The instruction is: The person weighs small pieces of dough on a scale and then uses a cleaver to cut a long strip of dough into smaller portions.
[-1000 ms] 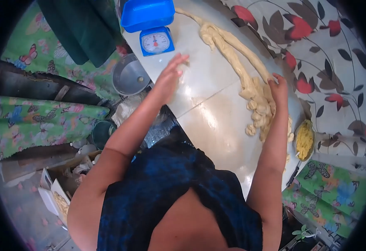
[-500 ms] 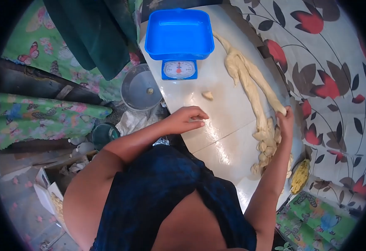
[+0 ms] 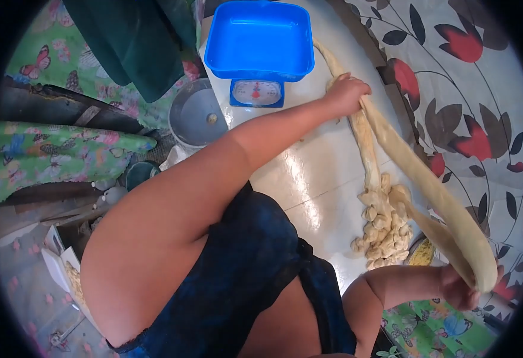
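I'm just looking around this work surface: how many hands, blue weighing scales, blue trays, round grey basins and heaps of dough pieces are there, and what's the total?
Hands: 2 (left hand, right hand)
Blue weighing scale: 1
Blue tray: 1
Round grey basin: 1
Heap of dough pieces: 1
Total: 6

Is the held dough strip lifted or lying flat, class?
Lifted: the dough strip spans from left hand to right hand, bending there beyond the table.
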The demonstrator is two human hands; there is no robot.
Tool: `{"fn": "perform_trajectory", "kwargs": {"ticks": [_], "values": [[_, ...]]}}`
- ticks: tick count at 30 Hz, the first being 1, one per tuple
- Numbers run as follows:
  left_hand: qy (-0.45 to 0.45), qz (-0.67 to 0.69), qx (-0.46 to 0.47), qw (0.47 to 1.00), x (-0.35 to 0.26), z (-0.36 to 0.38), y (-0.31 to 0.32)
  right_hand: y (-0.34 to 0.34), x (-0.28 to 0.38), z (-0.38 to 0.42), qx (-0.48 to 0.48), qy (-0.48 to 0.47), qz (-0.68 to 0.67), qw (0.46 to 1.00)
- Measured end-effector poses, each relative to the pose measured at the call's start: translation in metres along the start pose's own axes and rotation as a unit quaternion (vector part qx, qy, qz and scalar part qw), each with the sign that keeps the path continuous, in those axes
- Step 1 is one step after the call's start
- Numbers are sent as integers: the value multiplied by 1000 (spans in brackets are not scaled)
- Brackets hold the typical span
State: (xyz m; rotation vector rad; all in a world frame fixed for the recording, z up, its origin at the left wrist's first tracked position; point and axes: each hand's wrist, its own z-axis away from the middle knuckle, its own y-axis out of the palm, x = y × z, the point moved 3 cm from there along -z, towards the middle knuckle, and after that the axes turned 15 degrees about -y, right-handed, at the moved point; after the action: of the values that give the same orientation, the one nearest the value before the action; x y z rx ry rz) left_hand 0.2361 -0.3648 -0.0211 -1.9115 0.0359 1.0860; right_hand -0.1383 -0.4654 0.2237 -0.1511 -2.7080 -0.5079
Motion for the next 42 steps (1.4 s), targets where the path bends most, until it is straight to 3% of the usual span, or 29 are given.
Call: {"fn": "perform_trajectory", "kwargs": {"ticks": [1, 2, 4, 6, 8, 10, 12, 14, 15, 16, 17, 18, 20, 21, 22, 23, 25, 26, 27, 28, 30, 32, 34, 35, 36, 38, 39, 40, 42], "values": [[52, 57, -73, 994, -7, 8, -15, -4, 15, -1, -48, -6, 6, 999], [52, 58, -74, 994, -15, 16, -24, -10, 27, -1, -96, -12, 11, 995], [-37, 154, 22, 987, -45, 43, -52, -24, 39, 6, -141, -49, 76, 986], [39, 202, 18, 978, -78, 75, -80, -33, 48, 14, -270, -139, 190, 933], [97, 156, 83, 979, -104, 118, -100, -14, 37, 17, -270, -141, 217, 928], [135, 101, 159, 973, -111, 151, -94, 1, 29, 17, -90, -108, 94, 986], [173, 44, 232, 956, -101, 177, -85, -6, 25, 35, -92, -115, 91, 985], [207, 3, 345, 916, -70, 205, -63, -7, 11, 62, 58, 65, 48, 995], [208, 5, 345, 915, -58, 215, -63, -22, 14, 84, -6, 206, 253, 945], [181, 4, 317, 931, -44, 221, -66, -30, 18, 105, -69, 333, 440, 831], [151, 4, 290, 945, -35, 226, -65, -35, 7, 120, 99, 356, 591, 717], [150, 7, 292, 945, -30, 232, -62, -28, -13, 133, 260, 357, 703, 557], [34, -38, 241, 969, -16, 240, -56, -6, -31, 149, 273, 244, 771, 521], [66, -53, 173, 981, -16, 246, -48, 7, -46, 157, 190, 291, 682, 644], [66, -53, 177, 981, -18, 247, -43, 24, -64, 167, 98, 329, 571, 746], [55, -20, 170, 984, -20, 246, -38, 46, -85, 179, 102, 405, 495, 762], [39, 37, 181, 982, -26, 242, -32, 100, -127, 206, 271, 401, 470, 738], [42, 37, 183, 981, -32, 239, -39, 115, -146, 225, 367, 338, 493, 713], [-2, 86, 239, 967, -39, 234, -47, 128, -155, 243, 372, 274, 586, 665], [-44, 134, 291, 946, -47, 229, -52, 121, -156, 250, 370, 273, 591, 663], [-33, 151, 272, 950, -49, 229, -72, 100, -154, 259, 224, 396, 441, 774], [73, 119, 194, 971, -45, 230, -90, 92, -139, 251, 50, 403, 333, 851], [111, 27, 169, 979, -35, 230, -93, 89, -124, 234, -92, 394, 227, 886], [70, 23, 191, 979, -28, 233, -89, 69, -119, 240, -47, 473, 233, 848], [29, 19, 212, 977, -21, 236, -84, 70, -116, 233, -49, 474, 232, 848], [8, -36, 244, 969, -16, 248, -65, 80, -114, 212, 265, 477, 396, 739], [39, -58, 203, 977, -13, 255, -53, 70, -113, 213, 294, 411, 405, 762], [69, -80, 159, 982, -16, 259, -48, 60, -113, 211, 298, 411, 402, 762], [58, -75, 136, 986, -18, 261, -42, 34, -114, 207, 106, 460, 409, 781]]}}
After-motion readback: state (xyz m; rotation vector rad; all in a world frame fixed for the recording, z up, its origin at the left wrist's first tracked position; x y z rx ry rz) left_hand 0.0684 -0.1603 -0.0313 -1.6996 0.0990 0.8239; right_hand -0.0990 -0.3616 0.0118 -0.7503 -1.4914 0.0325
